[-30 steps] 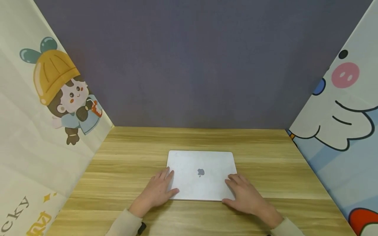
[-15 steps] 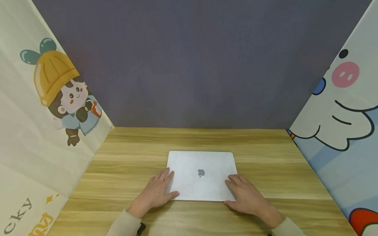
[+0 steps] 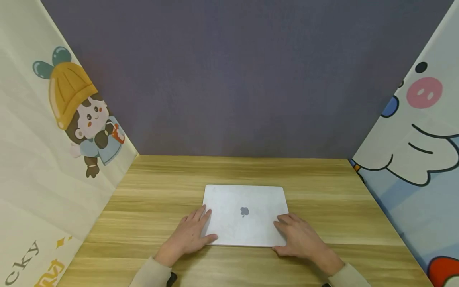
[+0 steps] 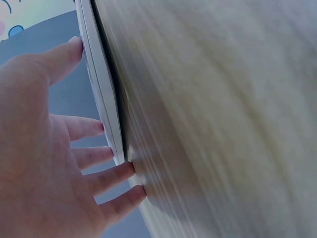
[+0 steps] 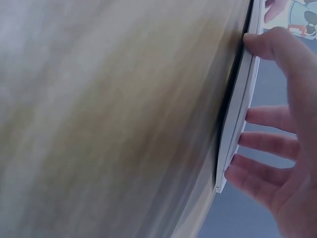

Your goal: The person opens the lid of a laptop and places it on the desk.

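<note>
A closed silver laptop (image 3: pixel 229 227) with a dark apple logo lies flat on the wooden table. At its left side rests my left hand (image 3: pixel 188 235), thumb on the lid near the front corner and the fingers along the left edge. The left wrist view shows two fingertips (image 4: pixel 131 168) reaching past the laptop to the tabletop. My right hand (image 3: pixel 301 239) lies at the right side with its fingers on the lid. In the right wrist view its thumb (image 5: pixel 267 44) touches the laptop's front edge from below, while the other fingers touch the lid.
The wood-grain table (image 3: pixel 161 175) extends around the laptop on all sides. A dark grey panel (image 3: pixel 229 79) stands at the back. Cartoon-printed cloths hang at the left (image 3: pixel 36 159) and the right (image 3: pixel 423 215).
My right thumb has slid a little to the right, off the lid to the front edge. The left hand and the laptop stay in place. The head view has shifted slightly.
</note>
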The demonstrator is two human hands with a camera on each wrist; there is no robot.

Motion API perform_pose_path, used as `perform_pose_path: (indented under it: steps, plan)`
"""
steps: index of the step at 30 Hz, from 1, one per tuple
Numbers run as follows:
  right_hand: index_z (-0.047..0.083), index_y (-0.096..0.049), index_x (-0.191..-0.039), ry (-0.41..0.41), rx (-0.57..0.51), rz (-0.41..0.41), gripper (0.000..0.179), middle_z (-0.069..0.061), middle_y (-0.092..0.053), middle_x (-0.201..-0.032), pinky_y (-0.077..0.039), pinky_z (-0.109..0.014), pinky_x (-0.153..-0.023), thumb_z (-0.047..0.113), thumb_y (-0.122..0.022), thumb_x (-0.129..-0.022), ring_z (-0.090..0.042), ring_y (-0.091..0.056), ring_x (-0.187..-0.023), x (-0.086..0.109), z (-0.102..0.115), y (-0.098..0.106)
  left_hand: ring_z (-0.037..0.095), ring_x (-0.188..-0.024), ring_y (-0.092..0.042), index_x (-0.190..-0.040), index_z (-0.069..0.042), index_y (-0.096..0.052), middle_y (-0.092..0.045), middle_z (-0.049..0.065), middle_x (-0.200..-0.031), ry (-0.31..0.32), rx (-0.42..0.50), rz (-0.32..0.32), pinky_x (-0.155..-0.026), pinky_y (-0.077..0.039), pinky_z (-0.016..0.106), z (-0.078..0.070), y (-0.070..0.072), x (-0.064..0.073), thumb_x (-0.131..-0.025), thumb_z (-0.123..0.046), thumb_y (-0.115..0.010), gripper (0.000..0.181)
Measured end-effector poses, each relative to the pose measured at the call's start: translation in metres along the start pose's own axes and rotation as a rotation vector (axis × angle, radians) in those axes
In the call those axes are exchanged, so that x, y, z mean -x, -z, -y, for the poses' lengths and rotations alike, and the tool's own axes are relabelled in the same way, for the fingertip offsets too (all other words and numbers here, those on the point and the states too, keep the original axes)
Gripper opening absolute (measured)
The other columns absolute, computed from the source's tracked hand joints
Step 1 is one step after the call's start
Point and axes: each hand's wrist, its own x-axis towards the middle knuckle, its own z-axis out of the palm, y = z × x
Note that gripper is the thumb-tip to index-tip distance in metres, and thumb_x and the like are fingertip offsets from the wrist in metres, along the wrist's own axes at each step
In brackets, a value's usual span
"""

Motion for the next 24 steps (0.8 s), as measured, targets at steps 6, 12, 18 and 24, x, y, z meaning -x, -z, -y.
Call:
perform_pose_path:
  steps: [6, 12, 18, 24]
  plan:
    - [0.007, -0.075, -0.116, -0.011, 0.002, 0.017, 0.067, -0.010, -0.066, -0.123, -0.057, -0.054, -0.083, 0.059, -0.080, -0.074, -0.038, -0.061, -0.113, -0.0012, -0.0017, 0.0020, 0.044, -0.146, -0.032, -0.157, -0.006, -0.036, -0.026, 0.022, -0.164, 0.011, 0.006, 0.007, -0.113, -0.033, 0.064, 0.0001, -0.0002, -0.0005, -0.096, -0.066, -0.053, 0.087]
    - [0.008, -0.075, -0.115, -0.009, 0.009, 0.022, 0.067, -0.009, -0.067, -0.123, -0.057, -0.051, -0.082, 0.060, -0.080, -0.073, -0.035, -0.062, -0.112, -0.0015, -0.0026, 0.0027, 0.044, -0.145, -0.033, -0.157, -0.006, -0.036, -0.027, 0.022, -0.163, 0.004, -0.002, 0.002, -0.112, -0.034, 0.063, 0.0003, -0.0006, -0.0011, -0.096, -0.066, -0.052, 0.087]
    - [0.008, -0.075, -0.115, -0.013, 0.003, 0.030, 0.068, -0.009, -0.066, -0.124, -0.057, -0.053, -0.083, 0.062, -0.079, -0.074, -0.036, -0.062, -0.113, -0.0001, -0.0024, 0.0049, 0.045, -0.145, -0.034, -0.157, -0.005, -0.037, -0.028, 0.022, -0.163, -0.001, 0.008, 0.005, -0.112, -0.034, 0.064, -0.0015, 0.0005, 0.0002, -0.096, -0.065, -0.053, 0.087]
    - [0.008, -0.076, -0.114, 0.014, 0.024, 0.002, 0.067, -0.009, -0.067, -0.122, -0.058, -0.050, -0.083, 0.061, -0.080, -0.073, -0.034, -0.063, -0.111, 0.0006, -0.0034, 0.0044, 0.045, -0.144, -0.034, -0.157, -0.005, -0.037, -0.028, 0.023, -0.163, -0.007, 0.021, 0.009, -0.112, -0.035, 0.064, -0.0015, 0.0028, 0.0009, -0.096, -0.066, -0.052, 0.087]
